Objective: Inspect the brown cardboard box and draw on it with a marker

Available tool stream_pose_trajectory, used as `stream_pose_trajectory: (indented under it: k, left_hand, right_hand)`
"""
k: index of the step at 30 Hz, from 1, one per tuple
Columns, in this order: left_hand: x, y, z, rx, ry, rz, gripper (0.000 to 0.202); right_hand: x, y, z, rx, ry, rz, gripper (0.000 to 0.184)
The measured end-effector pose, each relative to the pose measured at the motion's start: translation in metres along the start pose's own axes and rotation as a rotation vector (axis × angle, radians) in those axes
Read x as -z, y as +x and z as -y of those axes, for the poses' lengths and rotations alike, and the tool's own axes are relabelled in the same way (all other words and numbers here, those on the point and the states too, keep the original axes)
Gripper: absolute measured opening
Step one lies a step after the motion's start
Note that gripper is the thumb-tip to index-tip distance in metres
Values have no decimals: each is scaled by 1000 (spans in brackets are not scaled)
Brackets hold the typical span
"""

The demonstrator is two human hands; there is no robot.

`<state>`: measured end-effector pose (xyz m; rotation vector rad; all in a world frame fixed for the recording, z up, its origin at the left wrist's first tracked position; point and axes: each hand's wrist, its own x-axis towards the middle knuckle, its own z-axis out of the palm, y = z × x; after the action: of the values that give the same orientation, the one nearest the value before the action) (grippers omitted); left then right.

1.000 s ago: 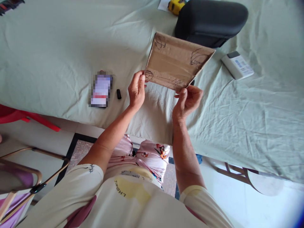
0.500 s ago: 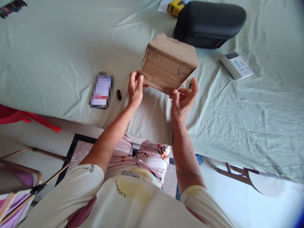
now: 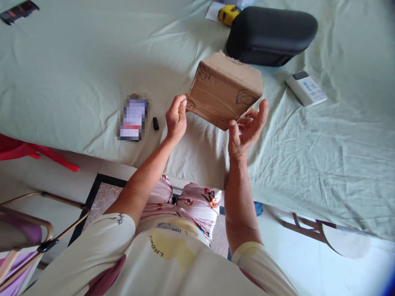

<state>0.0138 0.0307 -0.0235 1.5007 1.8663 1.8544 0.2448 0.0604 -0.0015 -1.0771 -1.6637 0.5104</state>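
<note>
A brown cardboard box [image 3: 226, 92], marked with dark scribbles near its corners, is tilted above the cloth-covered table. My left hand [image 3: 177, 117] pinches its left lower corner between thumb and fingers. At the lower right edge is my right hand [image 3: 247, 131], thumb against the near corner and fingers spread apart behind the right side. Whether those fingers press on the cardboard is partly hidden. To the left of my left hand lie a small black piece [image 3: 156, 123] and a phone [image 3: 133, 119] with its screen lit and blurred.
Behind the box sits a black rounded case [image 3: 271, 35], with a yellow tape measure [image 3: 228, 15] beside it. A white and grey device [image 3: 306, 88] lies to the right. A dark object [image 3: 19, 12] is at the far left. A red chair [image 3: 37, 152] stands by the table edge.
The box has shifted a little to the right and nearer to me. My right hand moved right with it, and its fingers have spread wider.
</note>
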Motion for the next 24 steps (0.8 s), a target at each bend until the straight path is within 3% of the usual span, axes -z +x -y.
stream_pose_trajectory:
  k: [5,9,14,17,21,24]
  left_hand:
    - [3,0,1,-29,17,12,71]
    - [5,1,4,-41,8,30,67]
    - [5,3,7,-43,-4,13,70]
    - [0,4,12,13,-57,16,67]
    - [-12,0,22,92,-169,66,63]
    - [-17,-4,24,60,-151,129,76]
  right_hand:
    - [6,-2,12,-5,-85,44,86]
    - [9,-2,8,-1,-161,87,87]
    - [3,-1,-8,97,-51,-45,91]
    - [-3,-3,-11,67,-13,-54,85]
    - [-13,-11,-3,-5,49,28,71]
    - [-24,-18,7,-18,73,83,60]
